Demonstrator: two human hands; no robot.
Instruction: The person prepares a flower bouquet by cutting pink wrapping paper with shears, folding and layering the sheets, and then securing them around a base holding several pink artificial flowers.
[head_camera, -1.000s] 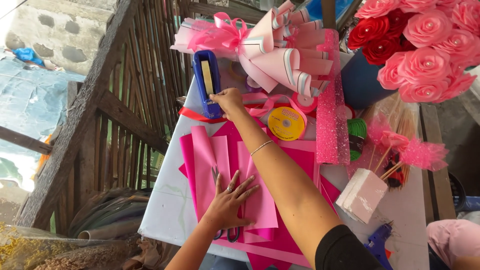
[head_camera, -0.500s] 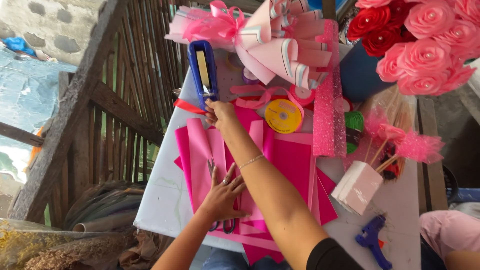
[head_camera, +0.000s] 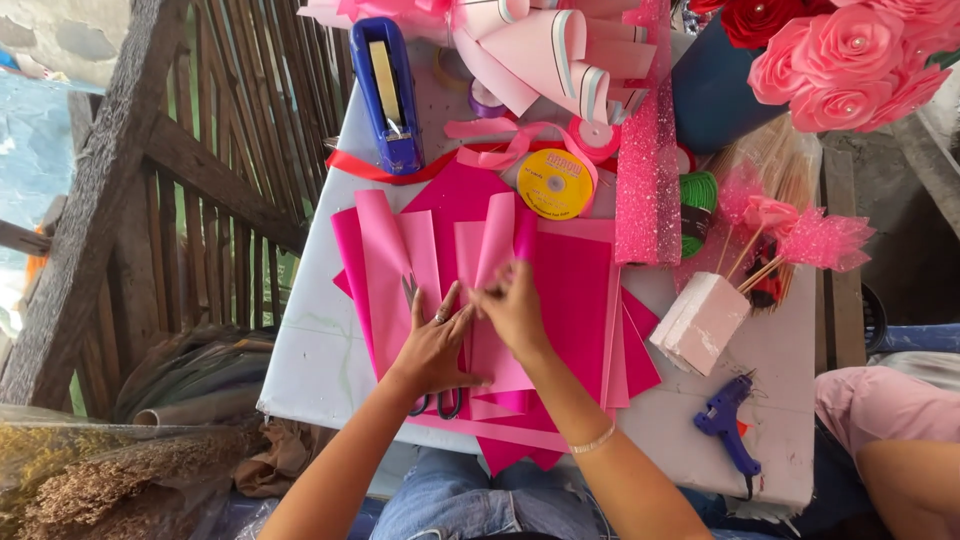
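Observation:
A stack of pink and magenta foam sheets (head_camera: 575, 290) covers the middle of the white table (head_camera: 310, 340). My left hand (head_camera: 435, 340) lies flat on the sheets, fingers spread, pressing them down. My right hand (head_camera: 512, 305) pinches the lower edge of a light pink sheet (head_camera: 495, 245) that curls upward. Scissors (head_camera: 437, 403) lie partly under my left hand, only their handles showing.
A blue tape dispenser (head_camera: 388, 95) and a yellow ribbon spool (head_camera: 553, 183) sit behind the sheets. A glittery pink roll (head_camera: 645, 170), a white foam block (head_camera: 700, 322) with sticks, and a blue glue gun (head_camera: 728, 425) are at right. Another person's arm (head_camera: 900, 450) is at lower right.
My right hand has drawn back from near the tape dispenser to the sheets in front of me and taken hold of a light pink sheet. The left hand stays pressing.

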